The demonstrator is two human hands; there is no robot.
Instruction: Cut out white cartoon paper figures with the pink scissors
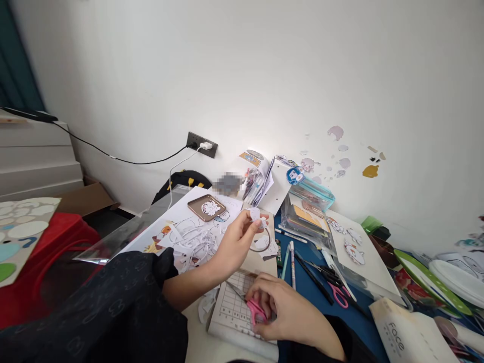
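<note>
Between the thumb and fingers of my left hand point(236, 242) is a small white paper cutout point(256, 218), raised over the desk. My right hand point(282, 307) curls around the handles of pink scissors point(257, 311), whose blades point up and left across a white board with a printed grid point(230, 307). Part of the handles is hidden by my fingers. A roll of clear tape or similar ring point(260, 241) lies just beyond my left hand. To its left, a heap of white paper scraps point(194, 247) covers the printed sheets.
A brown tray point(195, 206) with a cutout in it sits behind the scraps. Pens point(292, 264), black scissors point(328, 272) and a second pink-handled pair point(339, 296) lie to the right. A tissue box point(393, 327) stands at front right. Paper pieces point(345, 163) stick to the wall.
</note>
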